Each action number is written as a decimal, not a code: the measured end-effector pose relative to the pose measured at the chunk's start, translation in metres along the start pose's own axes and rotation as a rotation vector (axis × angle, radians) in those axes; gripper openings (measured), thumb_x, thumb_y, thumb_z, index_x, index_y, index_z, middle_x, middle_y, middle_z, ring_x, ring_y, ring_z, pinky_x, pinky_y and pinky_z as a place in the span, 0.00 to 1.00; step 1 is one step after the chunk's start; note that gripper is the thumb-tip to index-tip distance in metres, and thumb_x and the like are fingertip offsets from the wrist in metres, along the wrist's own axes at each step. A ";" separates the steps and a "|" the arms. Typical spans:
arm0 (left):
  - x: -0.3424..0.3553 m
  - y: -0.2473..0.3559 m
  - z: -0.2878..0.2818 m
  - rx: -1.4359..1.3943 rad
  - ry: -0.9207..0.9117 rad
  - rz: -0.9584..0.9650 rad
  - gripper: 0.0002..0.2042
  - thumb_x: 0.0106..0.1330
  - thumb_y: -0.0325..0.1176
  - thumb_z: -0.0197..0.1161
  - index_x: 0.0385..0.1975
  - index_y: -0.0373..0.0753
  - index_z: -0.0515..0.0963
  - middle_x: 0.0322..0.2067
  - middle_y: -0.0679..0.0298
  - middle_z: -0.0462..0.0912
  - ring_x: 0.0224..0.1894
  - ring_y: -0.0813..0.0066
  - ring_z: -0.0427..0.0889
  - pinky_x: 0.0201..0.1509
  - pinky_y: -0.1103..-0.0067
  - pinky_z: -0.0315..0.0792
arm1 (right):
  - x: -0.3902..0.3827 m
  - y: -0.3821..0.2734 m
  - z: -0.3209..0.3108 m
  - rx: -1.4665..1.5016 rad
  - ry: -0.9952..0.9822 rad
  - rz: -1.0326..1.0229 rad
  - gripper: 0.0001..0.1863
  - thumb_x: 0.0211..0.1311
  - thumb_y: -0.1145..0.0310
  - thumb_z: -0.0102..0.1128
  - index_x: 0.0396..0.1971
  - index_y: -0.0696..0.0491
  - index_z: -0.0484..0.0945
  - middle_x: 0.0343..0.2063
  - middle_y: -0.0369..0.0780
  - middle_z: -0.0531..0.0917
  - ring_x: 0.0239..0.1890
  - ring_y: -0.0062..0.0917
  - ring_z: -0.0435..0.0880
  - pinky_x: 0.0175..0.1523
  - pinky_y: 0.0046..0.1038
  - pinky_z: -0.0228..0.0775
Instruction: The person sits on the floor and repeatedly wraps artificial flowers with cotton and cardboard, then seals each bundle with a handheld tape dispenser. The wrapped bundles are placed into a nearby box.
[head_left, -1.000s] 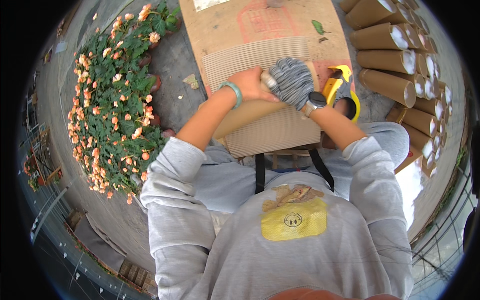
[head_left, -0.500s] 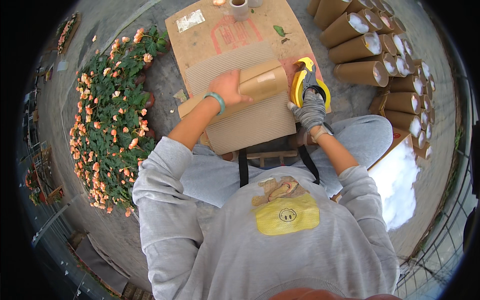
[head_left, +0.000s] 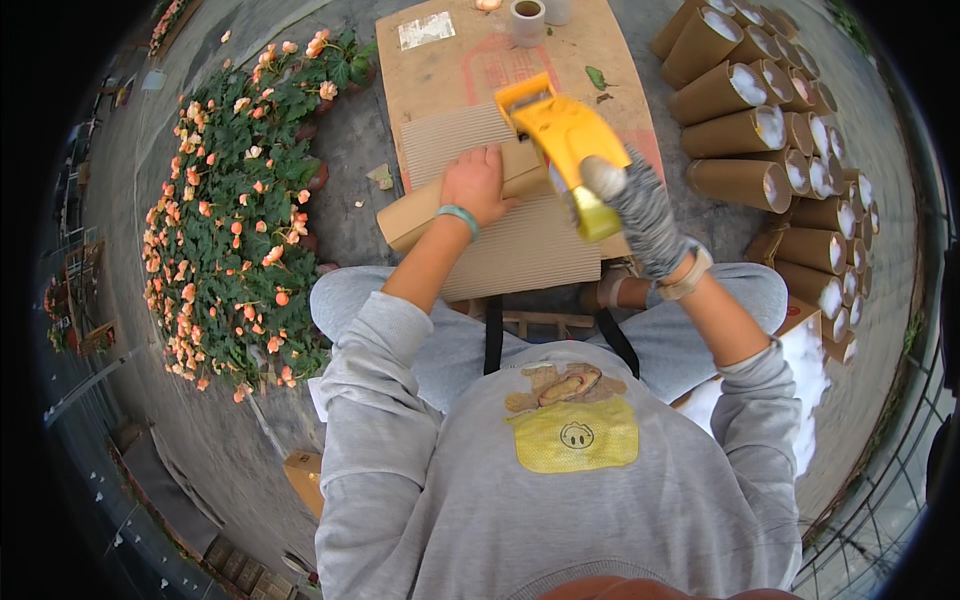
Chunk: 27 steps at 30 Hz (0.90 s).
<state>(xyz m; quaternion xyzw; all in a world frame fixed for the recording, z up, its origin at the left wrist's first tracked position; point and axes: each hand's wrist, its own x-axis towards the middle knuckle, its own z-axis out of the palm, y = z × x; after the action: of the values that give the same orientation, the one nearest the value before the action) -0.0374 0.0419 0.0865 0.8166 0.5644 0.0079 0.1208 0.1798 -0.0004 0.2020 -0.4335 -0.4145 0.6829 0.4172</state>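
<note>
My left hand (head_left: 474, 187), with a green bangle at the wrist, grips a brown cardboard tube (head_left: 415, 214) and presses it down from above. The tube lies across sheets of corrugated cardboard (head_left: 535, 255) on a board in front of me. My right hand (head_left: 640, 205), in a grey striped glove, is closed around a yellow tape dispenser (head_left: 570, 130). The dispenser is tilted over the tube's right end and hides part of it. Whether it touches the tube I cannot tell.
On the cardboard-topped table (head_left: 620, 70) stands a roll of tape (head_left: 527, 22) at the far edge; a leaf (head_left: 596, 77) lies nearby. Potted orange flowers (head_left: 235, 220) fill the left side. Many brown tubes (head_left: 740, 185) with white stuffing are stacked at right, near white filling (head_left: 805, 385).
My right hand has lifted the tape dispenser from beside the table's right edge and brought it leftward over the tube. My left hand stays on the tube.
</note>
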 end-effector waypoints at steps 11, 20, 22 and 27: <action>0.009 -0.008 -0.019 -0.022 -0.188 0.076 0.48 0.44 0.47 0.70 0.67 0.50 0.51 0.42 0.51 0.72 0.41 0.54 0.75 0.44 0.66 0.72 | -0.045 0.055 -0.004 0.052 0.043 0.268 0.24 0.57 0.58 0.62 0.48 0.57 0.71 0.37 0.38 0.79 0.37 0.19 0.77 0.42 0.22 0.70; 0.032 -0.023 -0.034 -0.184 -0.255 -0.004 0.45 0.40 0.51 0.72 0.58 0.35 0.62 0.43 0.49 0.75 0.46 0.53 0.76 0.47 0.66 0.72 | -0.089 0.132 -0.033 -0.001 -0.020 0.267 0.28 0.57 0.55 0.61 0.53 0.57 0.68 0.40 0.38 0.78 0.42 0.23 0.78 0.47 0.28 0.71; 0.027 -0.014 -0.061 -0.226 -0.174 0.037 0.43 0.40 0.49 0.72 0.55 0.33 0.63 0.44 0.48 0.75 0.46 0.53 0.76 0.48 0.66 0.71 | -0.072 0.146 -0.041 0.248 -0.030 0.386 0.35 0.57 0.45 0.56 0.56 0.56 0.66 0.43 0.41 0.78 0.44 0.27 0.79 0.49 0.29 0.72; -0.041 0.020 -0.136 -0.256 0.222 0.466 0.39 0.39 0.41 0.73 0.54 0.35 0.65 0.47 0.51 0.75 0.49 0.55 0.75 0.51 0.67 0.70 | -0.001 0.069 -0.033 0.536 -0.232 0.526 0.47 0.55 0.29 0.41 0.60 0.56 0.61 0.54 0.44 0.73 0.55 0.31 0.74 0.59 0.32 0.66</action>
<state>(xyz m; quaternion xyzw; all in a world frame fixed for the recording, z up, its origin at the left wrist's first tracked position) -0.0539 0.0233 0.2278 0.8966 0.3656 0.1958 0.1553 0.1970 -0.0161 0.1291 -0.3204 -0.1408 0.8949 0.2768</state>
